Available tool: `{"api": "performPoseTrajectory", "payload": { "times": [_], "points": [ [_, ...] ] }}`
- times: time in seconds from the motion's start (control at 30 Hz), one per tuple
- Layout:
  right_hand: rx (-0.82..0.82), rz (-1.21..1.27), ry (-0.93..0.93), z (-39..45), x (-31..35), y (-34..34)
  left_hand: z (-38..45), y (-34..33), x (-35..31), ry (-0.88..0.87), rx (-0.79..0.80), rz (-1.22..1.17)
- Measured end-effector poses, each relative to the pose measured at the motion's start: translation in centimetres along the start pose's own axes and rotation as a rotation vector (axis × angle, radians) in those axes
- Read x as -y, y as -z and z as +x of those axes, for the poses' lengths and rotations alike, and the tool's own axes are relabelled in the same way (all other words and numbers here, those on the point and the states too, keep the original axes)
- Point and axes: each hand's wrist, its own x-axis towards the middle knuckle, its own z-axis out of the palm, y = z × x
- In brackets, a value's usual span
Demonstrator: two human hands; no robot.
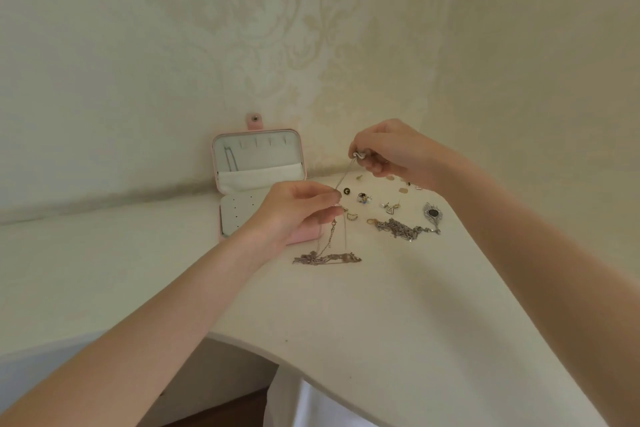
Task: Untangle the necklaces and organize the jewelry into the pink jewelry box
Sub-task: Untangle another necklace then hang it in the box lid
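The pink jewelry box (223, 163) stands open against the wall, its lid upright and its white earring pad lying flat. My left hand (294, 210) pinches a thin silver chain in front of the box. My right hand (391, 152) pinches the same chain higher up, at its small silver pendant (360, 154). The chain runs taut between both hands, and its lower end hangs down to a tangled heap of chain (327, 258) on the table. A second tangled necklace (398, 229) with a feather pendant (433, 213) lies to the right.
Several small earrings and rings (363, 198) are scattered on the cream table (381, 305) behind the necklaces. The patterned wall rises right behind the box. The table's curved front edge drops off near me, with a gap below.
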Motion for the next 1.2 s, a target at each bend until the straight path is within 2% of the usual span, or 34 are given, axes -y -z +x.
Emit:
{"api": "performPoseTrajectory", "payload": {
  "times": [0.13, 0.33, 0.47, 0.57, 0.67, 0.73, 0.87, 1.07, 1.2],
  "points": [
    [0.004, -0.016, 0.012, -0.4, 0.8, 0.2, -0.2, 0.3, -0.5, -0.030, -0.029, -0.119],
    [-0.021, -0.065, 0.012, -0.9, 1.5, 0.7, -0.8, 0.5, -0.7, -0.138, -0.019, 0.015],
    [-0.068, -0.200, 0.032, -1.1, 1.8, 0.8, -1.3, 0.6, -0.9, -0.161, -0.042, 0.110],
    [-0.191, -0.271, 0.081, -1.1, 2.0, 0.8, -1.7, 0.6, -1.0, -0.142, -0.020, 0.075],
    [-0.424, -0.332, 0.162, -0.7, 1.9, 0.8, -2.0, 0.7, -0.9, -0.132, 0.006, 0.080],
    [-0.567, -0.320, 0.194, -0.5, 2.1, 1.1, -2.3, 0.9, -0.9, -0.139, 0.043, 0.134],
    [-0.731, -0.218, 0.222, -0.1, 3.3, 2.0, -2.3, 1.6, -0.7, -0.166, 0.045, 0.231],
    [-0.793, -0.184, 0.258, 0.0, 4.4, 1.6, -1.7, 1.6, -0.3, -0.152, -0.073, 0.267],
    [-0.762, -0.128, 0.232, 0.2, 4.1, 1.5, -1.3, 1.8, 0.1, -0.101, -0.087, 0.129]
  ]
}}
